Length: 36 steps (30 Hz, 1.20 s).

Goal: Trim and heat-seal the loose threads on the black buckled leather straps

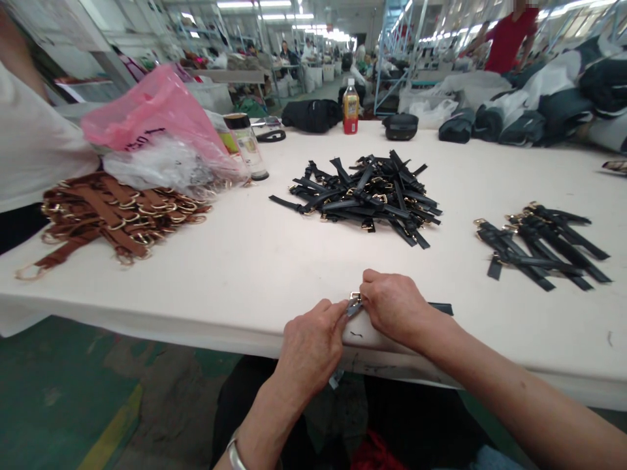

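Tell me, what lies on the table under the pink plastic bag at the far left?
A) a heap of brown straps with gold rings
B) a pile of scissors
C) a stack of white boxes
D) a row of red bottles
A: the pink plastic bag rests partly over a heap of brown straps with gold rings on the table.

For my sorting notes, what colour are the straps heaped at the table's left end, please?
Brown straps, head view.

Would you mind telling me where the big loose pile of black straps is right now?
In the head view, the pile of black straps lies mid-table, beyond both hands, between the brown straps at left and the sorted black straps at right.
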### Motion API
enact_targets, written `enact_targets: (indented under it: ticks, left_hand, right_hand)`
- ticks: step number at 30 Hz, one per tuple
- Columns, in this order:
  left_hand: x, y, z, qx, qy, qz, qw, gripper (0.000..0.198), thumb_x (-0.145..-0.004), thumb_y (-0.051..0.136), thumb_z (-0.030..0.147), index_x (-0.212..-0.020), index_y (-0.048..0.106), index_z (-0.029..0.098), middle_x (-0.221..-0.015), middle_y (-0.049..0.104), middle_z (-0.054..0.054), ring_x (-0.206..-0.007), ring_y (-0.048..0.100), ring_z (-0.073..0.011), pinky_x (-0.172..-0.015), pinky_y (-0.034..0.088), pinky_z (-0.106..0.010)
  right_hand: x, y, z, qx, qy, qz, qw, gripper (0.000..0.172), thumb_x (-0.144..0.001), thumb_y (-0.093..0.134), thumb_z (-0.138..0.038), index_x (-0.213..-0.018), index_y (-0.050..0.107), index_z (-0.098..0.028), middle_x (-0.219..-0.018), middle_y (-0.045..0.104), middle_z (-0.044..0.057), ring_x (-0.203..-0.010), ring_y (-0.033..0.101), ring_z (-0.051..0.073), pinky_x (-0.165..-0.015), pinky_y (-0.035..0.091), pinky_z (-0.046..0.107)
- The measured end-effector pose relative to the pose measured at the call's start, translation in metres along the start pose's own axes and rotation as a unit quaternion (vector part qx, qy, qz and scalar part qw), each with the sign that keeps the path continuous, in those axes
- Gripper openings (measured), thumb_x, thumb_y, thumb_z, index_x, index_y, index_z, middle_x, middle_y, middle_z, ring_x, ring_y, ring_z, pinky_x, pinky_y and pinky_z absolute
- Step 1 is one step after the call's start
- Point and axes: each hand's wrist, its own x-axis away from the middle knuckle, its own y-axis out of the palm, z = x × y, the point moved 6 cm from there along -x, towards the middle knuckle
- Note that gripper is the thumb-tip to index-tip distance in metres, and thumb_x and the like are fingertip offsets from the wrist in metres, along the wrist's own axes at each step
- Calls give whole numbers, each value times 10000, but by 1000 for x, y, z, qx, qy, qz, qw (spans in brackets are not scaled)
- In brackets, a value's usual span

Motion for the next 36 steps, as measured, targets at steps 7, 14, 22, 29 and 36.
enact_targets:
  ticks: [7, 14, 22, 29, 36]
  left_hand:
    - [2, -2, -1, 9, 15, -2, 1000, 296, -949, 326, 267, -1132, 557, 277, -844, 606, -5, -754, 600, -175, -655, 425, -276]
    - [0, -2, 2, -12, 27, -11, 1000, 339, -944, 332, 260, -1232, 508, 292, -836, 592, -5, -706, 601, -191, -611, 410, -300]
    - [-5, -4, 0, -1, 33, -20, 999, 307, -955, 315, 284, -1144, 557, 286, -793, 563, 9, -694, 586, -167, -613, 411, -273]
    - [-9, 0, 1, 0, 43, -29, 999, 302, -945, 347, 256, -1156, 558, 300, -774, 572, 13, -684, 587, -172, -601, 388, -287]
    - [-7, 3, 1, -5, 43, -19, 999, 315, -939, 338, 227, -1131, 577, 298, -776, 609, -1, -712, 602, -181, -608, 383, -287]
  right_hand:
    - [1, 2, 13, -86, 19, 5, 996, 214, -863, 424, -190, -740, 599, -170, -863, 615, 28, -723, 573, 127, -626, 340, 244]
    - [0, 0, 15, -100, 28, -17, 994, 180, -885, 431, -195, -831, 601, -166, -895, 610, 44, -758, 583, 149, -622, 339, 260]
    - [-1, 4, 15, -91, 34, -12, 995, 195, -901, 412, -233, -849, 590, -173, -901, 600, 45, -761, 584, 161, -605, 331, 270]
    - [0, 9, 14, -88, 44, -11, 995, 196, -913, 408, -253, -866, 580, -172, -924, 591, 45, -773, 591, 165, -606, 348, 273]
    - [4, 10, 11, -101, 47, -3, 994, 195, -922, 394, -261, -872, 562, -178, -931, 581, 47, -808, 576, 169, -605, 347, 265]
